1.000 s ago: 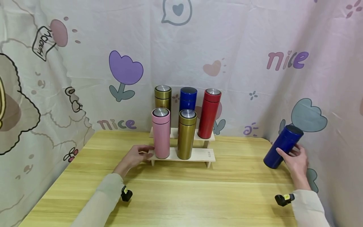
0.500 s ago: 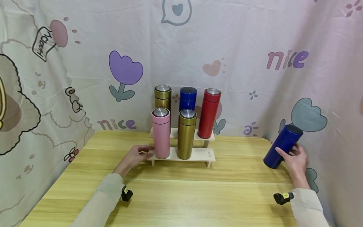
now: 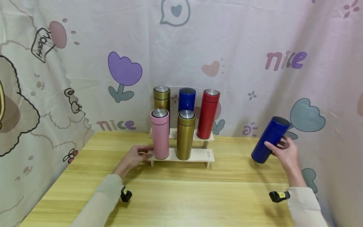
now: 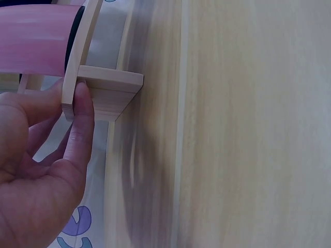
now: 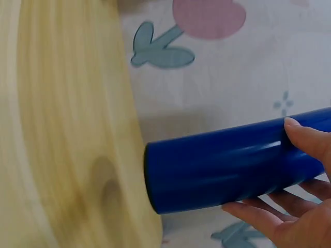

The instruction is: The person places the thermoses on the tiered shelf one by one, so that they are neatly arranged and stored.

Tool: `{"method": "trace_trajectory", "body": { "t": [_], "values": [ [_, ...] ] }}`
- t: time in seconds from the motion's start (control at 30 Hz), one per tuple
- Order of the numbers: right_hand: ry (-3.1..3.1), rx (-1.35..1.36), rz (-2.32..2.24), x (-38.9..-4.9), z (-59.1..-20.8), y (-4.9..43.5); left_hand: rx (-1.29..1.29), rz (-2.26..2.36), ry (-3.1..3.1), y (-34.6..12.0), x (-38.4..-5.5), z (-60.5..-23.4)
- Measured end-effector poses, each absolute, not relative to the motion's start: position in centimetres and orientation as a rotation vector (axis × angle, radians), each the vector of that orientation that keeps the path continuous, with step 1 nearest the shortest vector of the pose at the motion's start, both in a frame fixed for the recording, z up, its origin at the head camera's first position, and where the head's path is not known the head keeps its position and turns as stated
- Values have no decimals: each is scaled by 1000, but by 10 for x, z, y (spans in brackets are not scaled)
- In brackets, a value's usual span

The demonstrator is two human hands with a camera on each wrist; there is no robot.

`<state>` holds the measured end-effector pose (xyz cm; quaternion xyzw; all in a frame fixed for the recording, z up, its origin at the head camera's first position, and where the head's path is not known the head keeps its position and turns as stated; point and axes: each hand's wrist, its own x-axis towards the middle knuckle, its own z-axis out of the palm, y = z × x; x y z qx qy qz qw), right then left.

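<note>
At the right of the head view my right hand (image 3: 286, 154) grips a blue thermos (image 3: 267, 142) round its side, thumb on the near face. The flask leans to the right, its base above the tabletop with a shadow below. In the left wrist view my left hand (image 4: 49, 144) pinches the end of a two-tier wooden stand (image 4: 72, 88) between thumb and finger. Beside that hand a pink thermos (image 3: 160, 135) stands on the lower tier, with a gold thermos (image 3: 185, 137) to its right. On the upper tier are another gold flask (image 3: 162, 96), a blue one (image 3: 187, 99) and a red one (image 3: 208, 115).
The stand rests on a wood-grain table (image 3: 181, 195), near its back edge. A patterned cloth (image 3: 241, 37) hangs close behind the table and along both sides. The lower tier has a bare stretch of board (image 3: 202, 154) right of the gold thermos.
My right hand has moved left and up with the blue thermos, which has risen from the tabletop and tilts a little less. My left hand stays at the stand's end.
</note>
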<state>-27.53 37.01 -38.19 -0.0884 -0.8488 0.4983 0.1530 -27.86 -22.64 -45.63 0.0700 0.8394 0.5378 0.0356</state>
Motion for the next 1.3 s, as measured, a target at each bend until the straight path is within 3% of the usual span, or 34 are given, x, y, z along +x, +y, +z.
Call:
{"method": "trace_trajectory", "body": {
  "t": [0.43, 1.3],
  "values": [
    [-2437, 42, 1482, -272, -367, 324, 178, 1605, 2603, -228, -283, -458],
    [-2469, 292, 1584, -279, -354, 225, 170, 1626, 2569, -228, -283, -459]
  ]
}}
